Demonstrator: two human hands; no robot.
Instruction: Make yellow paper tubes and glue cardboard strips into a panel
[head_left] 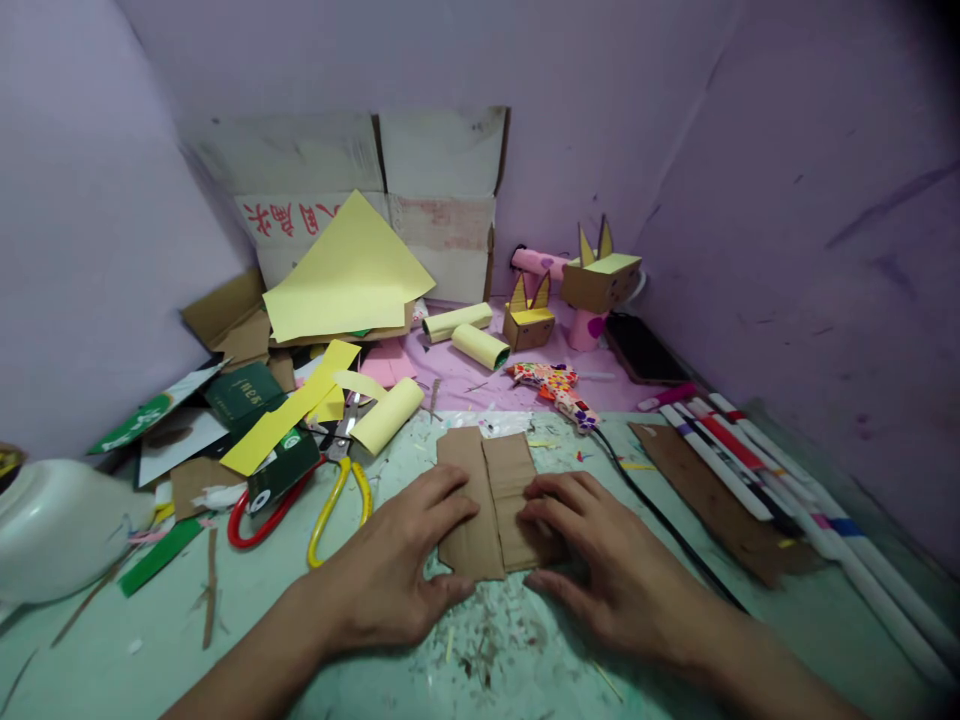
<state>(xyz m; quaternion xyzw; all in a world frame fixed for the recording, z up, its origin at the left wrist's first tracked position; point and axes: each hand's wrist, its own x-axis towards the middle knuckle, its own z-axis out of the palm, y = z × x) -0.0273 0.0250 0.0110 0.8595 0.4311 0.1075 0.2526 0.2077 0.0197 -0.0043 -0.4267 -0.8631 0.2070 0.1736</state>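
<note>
Two flat brown cardboard pieces lie side by side on the table in front of me, with a narrow dark gap between them. My left hand [405, 550] rests on the left cardboard piece [470, 530], its fingers bent over the surface and its thumb by the lower edge. On the right cardboard piece [512, 480], the fingertips of my right hand [589, 550] press down, and its thumb touches the table near the lower corner. Both hands have fingers and thumb apart. The outer edges of the pieces are partly hidden under the hands.
Scissors [341, 500] with red and yellow handles lie left, by paper scraps and a yellow paper roll [386, 415]. A glue gun [551, 385] trails a black cord rightward. Markers [720, 460] lie right. Behind stand cardboard animal heads [529, 325]; a white pot [67, 530] is far left.
</note>
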